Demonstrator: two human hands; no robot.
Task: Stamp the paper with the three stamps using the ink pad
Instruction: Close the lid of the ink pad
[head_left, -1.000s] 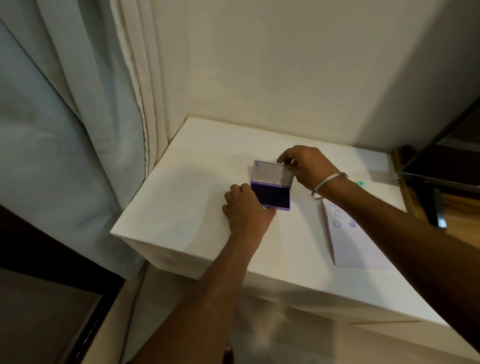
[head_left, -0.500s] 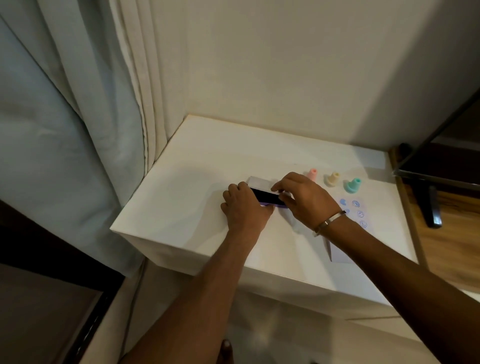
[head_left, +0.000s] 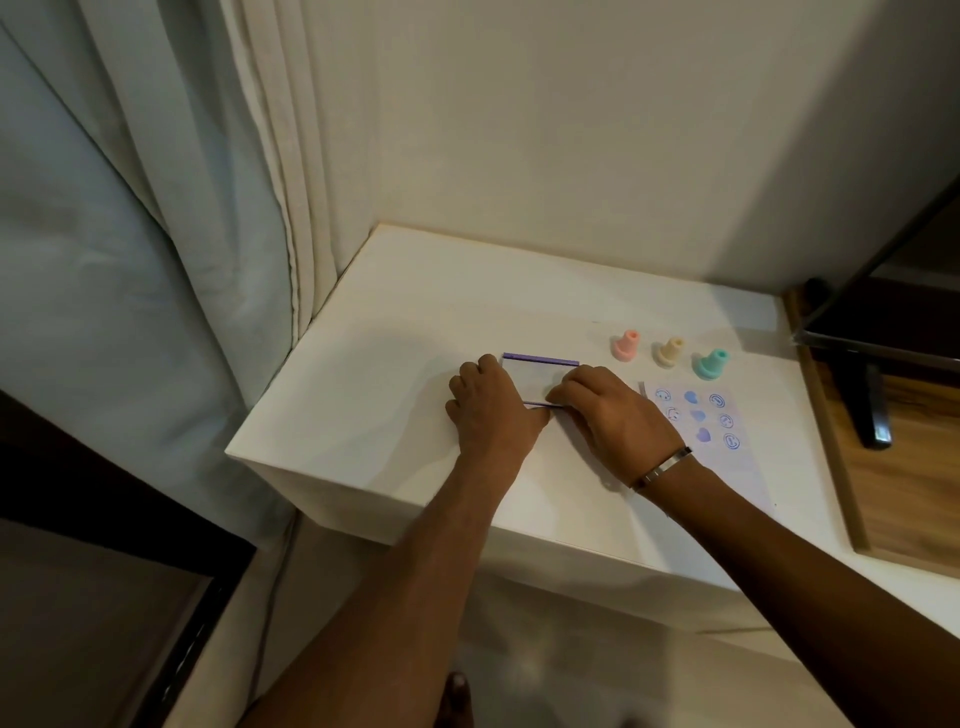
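Pale curtains (head_left: 156, 260) hang left of a cream wall (head_left: 571, 130).

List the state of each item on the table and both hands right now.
ink pad: lid shut, both hands on it
pink stamp: upright, untouched
yellow stamp: upright, untouched
teal stamp: upright, untouched
paper: flat, nine prints on it
left hand: on pad's left edge
right hand: on pad's right edge

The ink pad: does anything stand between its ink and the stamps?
Yes. The ink pad has its lid down, with the left hand and right hand on it. The three stamps stand apart, behind the paper.
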